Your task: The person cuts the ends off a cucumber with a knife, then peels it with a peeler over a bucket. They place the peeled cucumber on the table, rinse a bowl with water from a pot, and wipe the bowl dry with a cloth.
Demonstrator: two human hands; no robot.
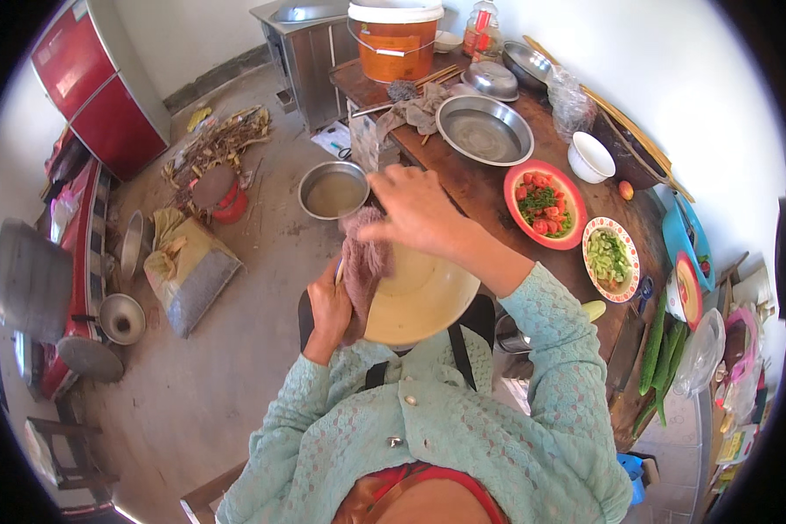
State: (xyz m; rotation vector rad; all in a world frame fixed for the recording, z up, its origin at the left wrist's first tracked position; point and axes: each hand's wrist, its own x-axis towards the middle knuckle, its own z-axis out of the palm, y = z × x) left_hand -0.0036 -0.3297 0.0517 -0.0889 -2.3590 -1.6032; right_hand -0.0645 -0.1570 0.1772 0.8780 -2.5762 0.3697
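On my lap rests a wide cream basin (415,301), its inside facing up. A mauve-brown cloth (368,266) hangs over its left side. My left hand (328,307) is closed on the cloth at the basin's left edge; a thin pale edge or stick shows at its fingers, too small to name. My right hand (417,210) reaches across above the basin, fingers and thumb apart at the top of the cloth. Its fingertips are slightly blurred, and the thumb is over or against the cloth. Beyond the hands, a metal basin (334,190) of cloudy water sits low down.
On the wooden table (472,196) to the right stand a metal basin (485,131), a plate of chopped tomatoes (546,205), a plate of sliced cucumber (611,260), a white bowl (590,159) and whole cucumbers (659,349). A sack (192,271) and a red stool-like thing (221,194) are on the floor at left.
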